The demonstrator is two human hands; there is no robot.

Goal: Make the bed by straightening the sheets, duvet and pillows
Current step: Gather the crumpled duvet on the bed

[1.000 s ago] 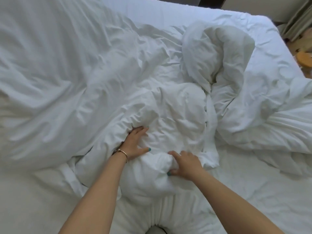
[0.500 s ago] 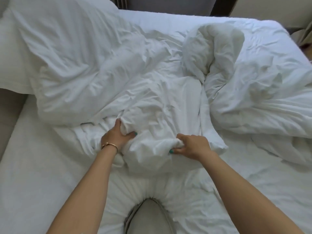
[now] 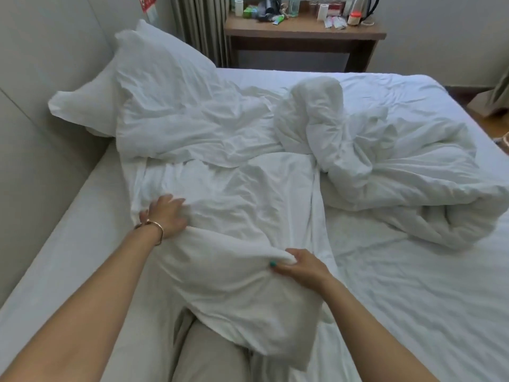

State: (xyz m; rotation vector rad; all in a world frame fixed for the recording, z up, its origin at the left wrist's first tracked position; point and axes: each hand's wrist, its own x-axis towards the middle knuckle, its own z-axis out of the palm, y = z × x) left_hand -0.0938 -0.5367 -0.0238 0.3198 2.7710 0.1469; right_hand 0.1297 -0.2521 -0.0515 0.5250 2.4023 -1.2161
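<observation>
A crumpled white duvet (image 3: 371, 166) lies bunched across the middle and right of the bed. Its near end (image 3: 234, 285) is pulled toward me and hangs over the bed's edge. My left hand (image 3: 165, 216), with a gold bangle on the wrist, is shut on a fold of the duvet's left side. My right hand (image 3: 297, 264) pinches a ridge of the same end. A white pillow (image 3: 132, 86) leans against the padded headboard (image 3: 41, 106) at the far left. The white fitted sheet (image 3: 413, 299) shows wrinkled on the right.
A wooden desk (image 3: 303, 31) with bottles, a kettle and small clutter stands beyond the bed's far side. Grey curtains (image 3: 198, 26) hang beside it. Wooden floor (image 3: 493, 122) shows past the bed's right edge. My trouser leg (image 3: 209, 354) presses against the near edge.
My head has lifted, so the desk and headboard have come into view. Both hands have dragged the duvet's end toward me and farther apart; it now hangs over the near edge.
</observation>
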